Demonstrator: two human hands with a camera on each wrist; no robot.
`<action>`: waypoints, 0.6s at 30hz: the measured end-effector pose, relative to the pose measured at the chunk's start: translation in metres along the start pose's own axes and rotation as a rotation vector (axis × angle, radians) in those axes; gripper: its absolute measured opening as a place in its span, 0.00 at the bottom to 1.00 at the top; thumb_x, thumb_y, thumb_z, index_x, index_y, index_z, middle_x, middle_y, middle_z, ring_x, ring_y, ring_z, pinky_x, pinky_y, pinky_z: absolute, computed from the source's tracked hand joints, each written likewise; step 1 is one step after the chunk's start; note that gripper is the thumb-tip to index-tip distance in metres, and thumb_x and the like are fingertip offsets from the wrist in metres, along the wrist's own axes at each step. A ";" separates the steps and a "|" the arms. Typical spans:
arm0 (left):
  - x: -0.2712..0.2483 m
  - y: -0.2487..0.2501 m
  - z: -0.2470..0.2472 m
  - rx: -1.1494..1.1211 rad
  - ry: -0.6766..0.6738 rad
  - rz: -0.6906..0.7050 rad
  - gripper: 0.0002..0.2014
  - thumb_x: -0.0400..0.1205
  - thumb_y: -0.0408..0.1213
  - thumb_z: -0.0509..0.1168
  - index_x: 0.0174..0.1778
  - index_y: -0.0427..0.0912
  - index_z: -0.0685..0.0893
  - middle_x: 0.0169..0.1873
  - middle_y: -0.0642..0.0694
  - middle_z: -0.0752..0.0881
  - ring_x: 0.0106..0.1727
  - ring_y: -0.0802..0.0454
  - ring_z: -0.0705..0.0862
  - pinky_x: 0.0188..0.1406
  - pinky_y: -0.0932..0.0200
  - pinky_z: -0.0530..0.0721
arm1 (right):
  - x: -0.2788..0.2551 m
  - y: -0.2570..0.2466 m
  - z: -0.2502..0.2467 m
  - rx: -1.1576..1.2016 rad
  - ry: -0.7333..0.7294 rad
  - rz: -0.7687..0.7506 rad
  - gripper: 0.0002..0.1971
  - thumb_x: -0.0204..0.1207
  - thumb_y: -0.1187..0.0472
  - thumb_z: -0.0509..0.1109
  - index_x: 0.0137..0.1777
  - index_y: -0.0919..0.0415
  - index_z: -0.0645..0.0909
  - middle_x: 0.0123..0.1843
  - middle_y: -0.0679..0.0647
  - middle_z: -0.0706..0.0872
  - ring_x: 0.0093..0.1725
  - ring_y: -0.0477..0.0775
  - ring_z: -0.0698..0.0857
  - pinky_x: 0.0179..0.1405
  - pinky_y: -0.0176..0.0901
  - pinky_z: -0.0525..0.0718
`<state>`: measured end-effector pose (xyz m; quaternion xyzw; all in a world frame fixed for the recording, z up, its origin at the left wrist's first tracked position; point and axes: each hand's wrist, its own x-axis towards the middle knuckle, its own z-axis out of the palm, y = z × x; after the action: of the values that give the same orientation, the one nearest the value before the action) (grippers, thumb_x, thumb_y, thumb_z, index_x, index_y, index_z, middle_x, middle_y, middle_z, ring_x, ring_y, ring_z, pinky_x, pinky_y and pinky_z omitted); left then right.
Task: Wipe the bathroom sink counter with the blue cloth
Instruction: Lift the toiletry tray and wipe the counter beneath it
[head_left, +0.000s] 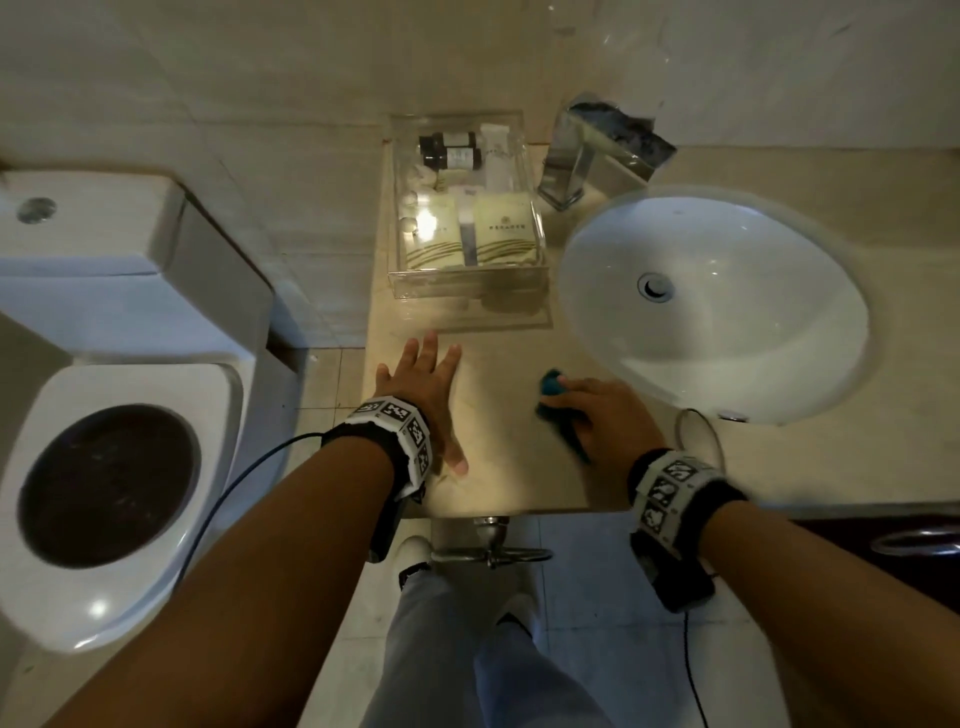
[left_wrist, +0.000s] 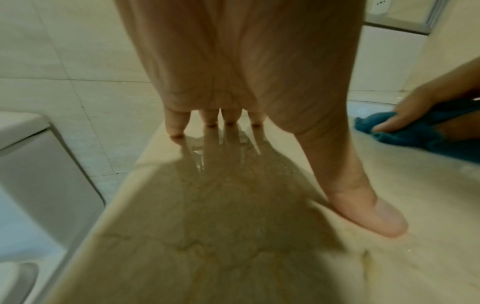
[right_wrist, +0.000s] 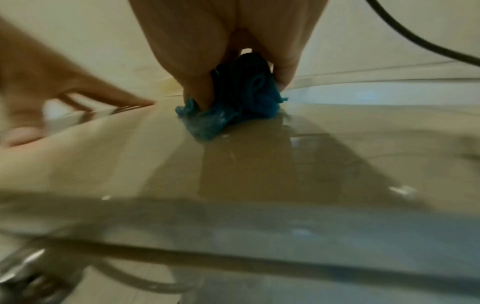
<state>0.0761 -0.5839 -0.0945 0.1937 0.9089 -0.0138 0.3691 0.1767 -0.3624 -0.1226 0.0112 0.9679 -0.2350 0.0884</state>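
Observation:
My right hand (head_left: 587, 410) grips a bunched blue cloth (head_left: 551, 387) and holds it down on the beige marble counter (head_left: 498, 467), just left of the white sink basin (head_left: 727, 322). In the right wrist view the blue cloth (right_wrist: 233, 107) sits wadded between my thumb and fingers, touching the wet-looking counter (right_wrist: 233, 164). My left hand (head_left: 426, 395) lies flat on the counter with fingers spread, near its left edge. The left wrist view has the fingertips (left_wrist: 176, 131) and thumb pressed on the counter (left_wrist: 207, 226), with the cloth (left_wrist: 415, 133) at the far right.
A clear tray (head_left: 467, 280) of toiletries stands at the back of the counter, with a chrome faucet (head_left: 582, 161) to its right. A drinking glass (head_left: 698, 436) stands by my right wrist. A toilet (head_left: 114, 415) sits to the left, below counter level.

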 end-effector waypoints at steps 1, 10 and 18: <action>0.000 0.000 0.000 -0.004 0.007 -0.001 0.76 0.51 0.56 0.84 0.82 0.52 0.32 0.80 0.45 0.28 0.82 0.43 0.31 0.79 0.33 0.43 | -0.007 0.012 -0.010 0.046 0.065 0.087 0.16 0.74 0.67 0.69 0.58 0.52 0.86 0.66 0.57 0.83 0.62 0.63 0.83 0.70 0.48 0.75; 0.001 -0.003 0.005 -0.003 0.045 0.013 0.75 0.51 0.56 0.83 0.82 0.53 0.33 0.80 0.46 0.27 0.82 0.43 0.31 0.78 0.33 0.42 | -0.014 -0.004 0.017 0.118 0.157 0.207 0.17 0.75 0.68 0.67 0.61 0.55 0.84 0.68 0.61 0.81 0.59 0.68 0.83 0.65 0.55 0.80; -0.005 -0.014 0.019 0.018 0.117 0.081 0.71 0.55 0.66 0.78 0.82 0.51 0.35 0.82 0.44 0.31 0.83 0.43 0.35 0.80 0.39 0.42 | -0.018 -0.046 0.022 -0.052 -0.036 -0.059 0.15 0.74 0.57 0.67 0.60 0.47 0.84 0.69 0.50 0.81 0.56 0.65 0.80 0.57 0.53 0.80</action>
<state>0.0870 -0.6021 -0.1064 0.2341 0.9202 0.0044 0.3138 0.1955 -0.4129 -0.1174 -0.0240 0.9718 -0.2126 0.0991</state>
